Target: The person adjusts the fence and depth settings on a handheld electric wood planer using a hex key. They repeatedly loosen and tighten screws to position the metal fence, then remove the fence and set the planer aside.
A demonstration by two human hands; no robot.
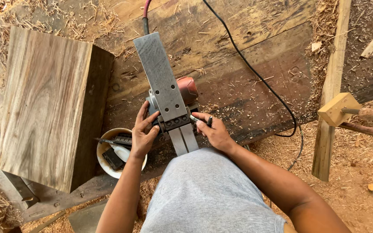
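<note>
Resting upside down at the centre of the frame, an electric planer (169,92) is steadied between two hands on a worn wooden bench (255,77). The left hand (144,136) is laid against the planer's left flank, its fingers spread and loosely curled, pressed to the body beside the dark cutter block (174,123); nothing is gripped in it. The right hand (214,131) is closed around a small dark-handled tool (201,120), whose metal tip is brought against the right end of the cutter block. The planer's grey metal sole is turned upward, dotted with screw holes, with a red motor housing showing to its right. Its long axis runs from the lower middle of the frame up toward the upper middle, leaning slightly left, with a cord (145,17) leaving the far end. A black cable (260,75) is draped across the bench to the right of it. Just left of the left hand, a round white bowl (104,162) holding small dark parts is seen, and beyond it a thick wooden block (48,103) fills the left of the frame. Shavings are scattered over the bench and the ground, and a wooden mallet (339,110) lies at the right edge.
</note>
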